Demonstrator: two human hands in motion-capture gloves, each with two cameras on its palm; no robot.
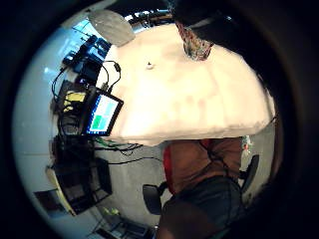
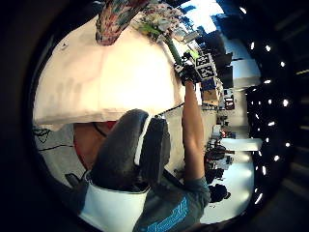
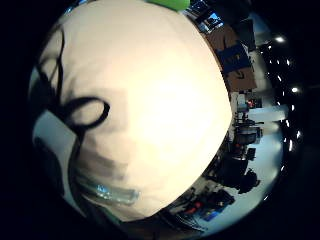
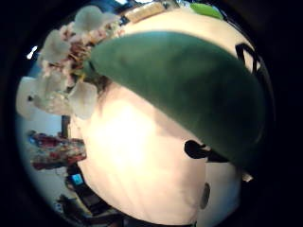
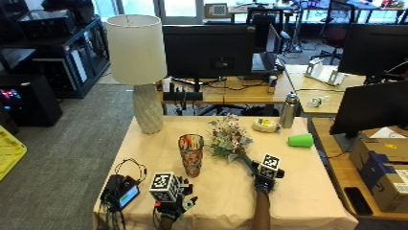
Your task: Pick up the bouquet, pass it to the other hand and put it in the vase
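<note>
The right hand (image 5: 263, 178) is gripping the bouquet (image 5: 227, 140) by its stems, blooms slanting up and away toward the vase (image 5: 191, 154), just beside it. The left hand (image 5: 173, 202) is hanging near the table (image 5: 306, 196) front edge, fingers relaxed.

Black gloves on left grip (image 5: 171, 205) and right grip (image 5: 263, 179); teal short-sleeved shirt.

Vase (image 5: 190, 155) btwn hands; lamp (image 5: 141, 72) behind it.

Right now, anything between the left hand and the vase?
Outside view: only bare beige tablecloth lies between the left hand and the tall multicoloured glass vase.
</note>
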